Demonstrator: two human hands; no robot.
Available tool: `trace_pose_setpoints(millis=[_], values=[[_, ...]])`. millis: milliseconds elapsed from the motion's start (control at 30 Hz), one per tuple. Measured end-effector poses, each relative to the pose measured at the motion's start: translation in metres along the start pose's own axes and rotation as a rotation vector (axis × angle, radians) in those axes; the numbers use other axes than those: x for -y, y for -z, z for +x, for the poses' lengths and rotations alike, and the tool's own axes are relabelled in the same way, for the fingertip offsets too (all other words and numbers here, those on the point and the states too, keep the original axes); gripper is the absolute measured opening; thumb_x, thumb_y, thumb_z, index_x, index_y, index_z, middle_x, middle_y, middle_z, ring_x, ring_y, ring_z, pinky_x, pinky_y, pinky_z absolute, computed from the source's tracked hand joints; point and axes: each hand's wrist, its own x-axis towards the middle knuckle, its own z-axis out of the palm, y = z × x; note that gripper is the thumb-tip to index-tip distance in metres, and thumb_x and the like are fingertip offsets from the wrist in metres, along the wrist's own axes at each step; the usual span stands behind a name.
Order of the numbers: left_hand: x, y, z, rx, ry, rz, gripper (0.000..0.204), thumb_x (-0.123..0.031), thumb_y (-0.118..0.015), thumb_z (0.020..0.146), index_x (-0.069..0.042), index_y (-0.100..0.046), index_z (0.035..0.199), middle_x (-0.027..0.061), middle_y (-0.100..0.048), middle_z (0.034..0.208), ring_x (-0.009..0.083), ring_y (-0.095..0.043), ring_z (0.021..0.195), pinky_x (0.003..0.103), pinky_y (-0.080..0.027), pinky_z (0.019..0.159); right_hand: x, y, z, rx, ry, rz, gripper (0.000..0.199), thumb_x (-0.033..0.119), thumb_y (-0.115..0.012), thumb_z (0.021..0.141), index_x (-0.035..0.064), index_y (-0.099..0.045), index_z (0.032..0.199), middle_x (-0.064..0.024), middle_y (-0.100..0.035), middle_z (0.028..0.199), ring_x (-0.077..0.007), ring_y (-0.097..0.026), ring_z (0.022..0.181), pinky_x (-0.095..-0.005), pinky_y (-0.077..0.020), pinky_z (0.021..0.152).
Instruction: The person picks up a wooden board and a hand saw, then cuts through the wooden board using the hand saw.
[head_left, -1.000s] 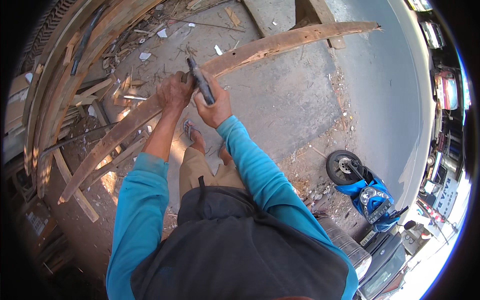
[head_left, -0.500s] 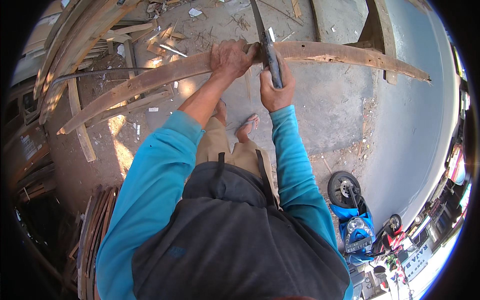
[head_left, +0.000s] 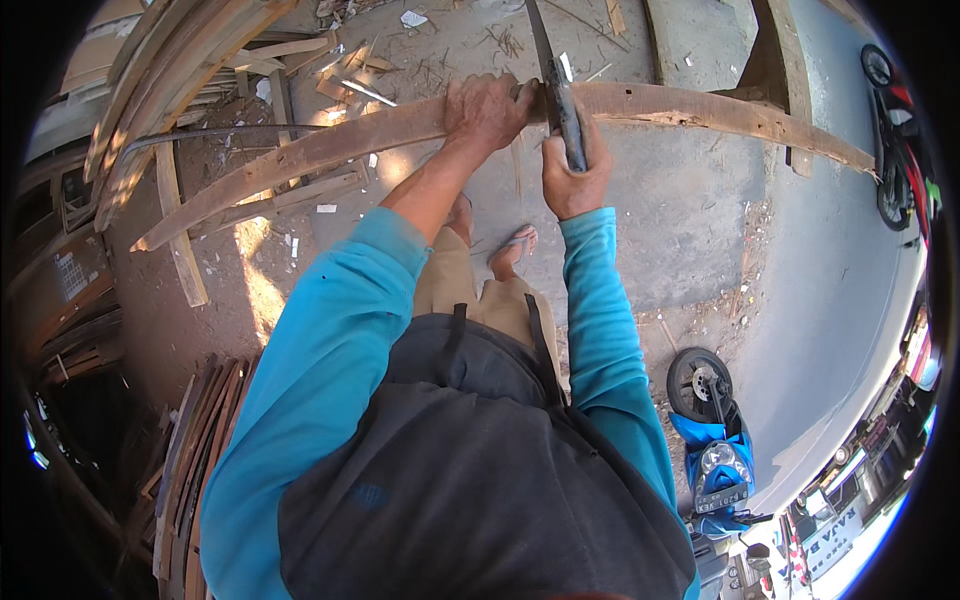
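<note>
Plank (head_left: 370,133) under the left hand (head_left: 488,112), bladed tool (head_left: 571,132) in the right hand (head_left: 578,185).

From where I stand, the left hand is clamped down on the wood, fingers bent over its far side, thumb side just beside the tool. The right hand is closed in a fist around the dark handle, and the long blade points up and away from it; whether the edge bites into the plank I cannot tell. The wood curves out to both sides of the hands, its right stretch crossing a wooden beam (head_left: 783,60). Stacked timber (head_left: 165,85) lies well off to the left of the left hand, a sandalled foot (head_left: 515,248) shows below the right, and a blue motorcycle (head_left: 716,440) stands beyond that forearm.
</note>
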Motion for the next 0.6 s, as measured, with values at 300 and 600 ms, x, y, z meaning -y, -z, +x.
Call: trace_pose_setpoints(millis=[300, 600], values=[[0.015, -0.007, -0.007, -0.003, 0.056, -0.014, 0.048, -0.051, -0.051, 0.098, -0.011, -0.076, 0.094, 0.0160, -0.074, 0.090, 0.0324, -0.067, 0.094, 0.047, -0.040, 0.090, 0.031, 0.063, -0.161, 0.019, -0.070, -0.171, 0.053, -0.004, -0.056, 0.085, -0.0073, -0.056, 0.137, -0.0198, -0.068, 0.123, -0.0234, -0.069, 0.109, -0.0335, -0.0526, 0.093], [0.024, -0.006, 0.008, 0.012, 0.031, 0.002, 0.049, -0.050, -0.048, 0.099, -0.010, -0.076, 0.096, 0.0163, -0.074, 0.098, 0.0315, -0.067, 0.098, 0.046, -0.039, 0.093, 0.017, 0.023, -0.081, 0.048, -0.047, -0.075, 0.048, -0.004, -0.056, 0.086, -0.0073, -0.058, 0.134, -0.0220, -0.067, 0.121, -0.0260, -0.068, 0.108, -0.0348, -0.0519, 0.094]])
